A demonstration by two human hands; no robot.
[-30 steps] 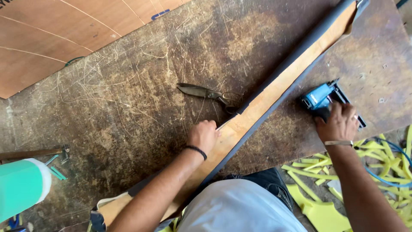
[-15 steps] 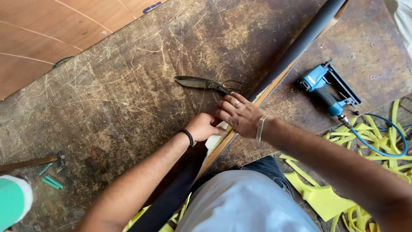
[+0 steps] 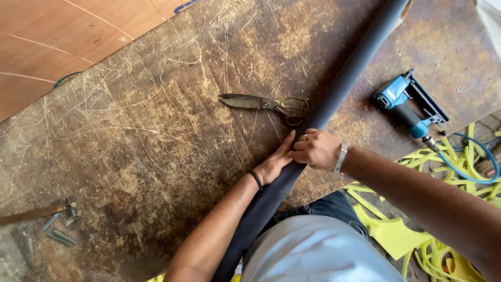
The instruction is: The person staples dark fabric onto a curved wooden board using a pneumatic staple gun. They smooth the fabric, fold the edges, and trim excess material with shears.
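A long strip covered in dark grey material (image 3: 350,73) lies diagonally across the scratched workbench (image 3: 156,146), from the top right down to my lap. My left hand (image 3: 275,164) presses flat on its left edge near the middle. My right hand (image 3: 316,149), with a ring and a metal bracelet, grips the grey material just beside the left hand. Old metal scissors (image 3: 266,104) lie on the bench, their handles touching the strip just above my hands.
A blue pneumatic stapler (image 3: 408,106) with a blue hose (image 3: 477,172) rests at the bench's right edge. Yellow offcuts (image 3: 417,230) litter the floor at the right. A hammer (image 3: 36,213) and staple strips (image 3: 58,236) lie at the lower left. Plywood sheets (image 3: 47,47) sit top left.
My right hand left the stapler and came over to the strip beside my left hand. The wooden face of the strip is now covered by the grey material.
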